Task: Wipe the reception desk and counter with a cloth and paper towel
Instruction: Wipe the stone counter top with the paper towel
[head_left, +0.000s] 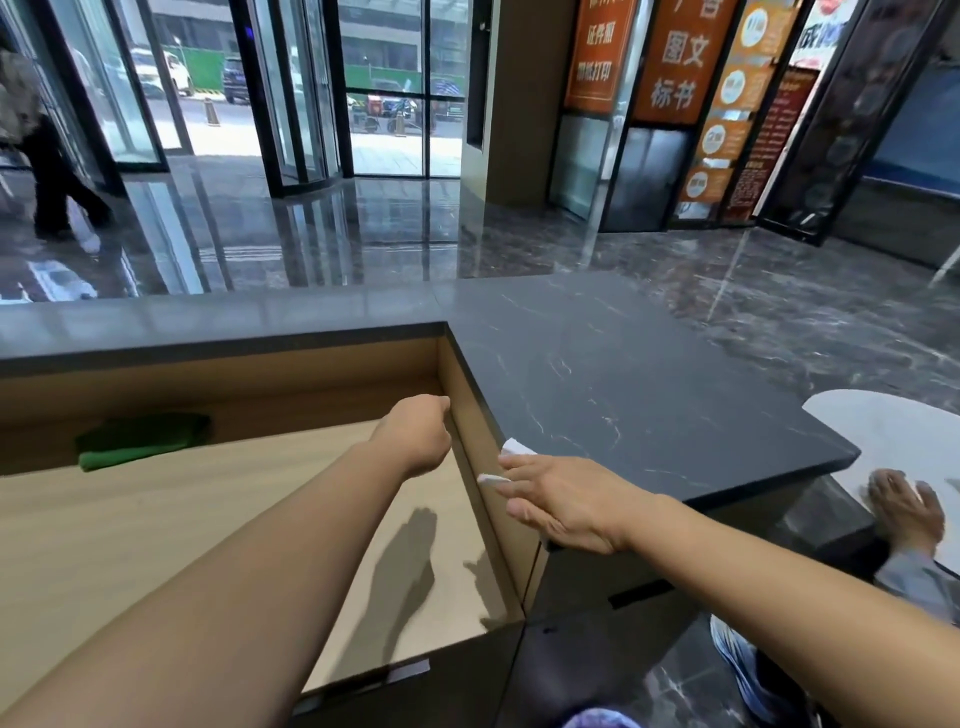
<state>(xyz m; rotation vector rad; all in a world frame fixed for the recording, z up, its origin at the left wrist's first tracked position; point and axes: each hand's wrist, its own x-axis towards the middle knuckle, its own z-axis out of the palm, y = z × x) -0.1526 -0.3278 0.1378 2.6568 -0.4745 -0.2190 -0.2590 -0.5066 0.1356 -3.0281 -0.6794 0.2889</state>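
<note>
My right hand (558, 501) presses a white paper towel (511, 448) flat against the near edge of the dark marble counter (623, 374). The towel folds over that edge and shows below my fingers too. My left hand (418, 434) hovers in a loose fist over the light wooden desk (156, 519), close to the wooden side panel under the counter, holding nothing I can see. A green cloth (140, 441) lies folded at the back left of the desk, against the rear panel.
The counter's raised ledge (208, 317) runs left along the back of the desk. Another person's hand (906, 506) rests on a white round table (893, 431) at the right. A person (47, 156) walks across the glossy lobby floor far left, near glass doors.
</note>
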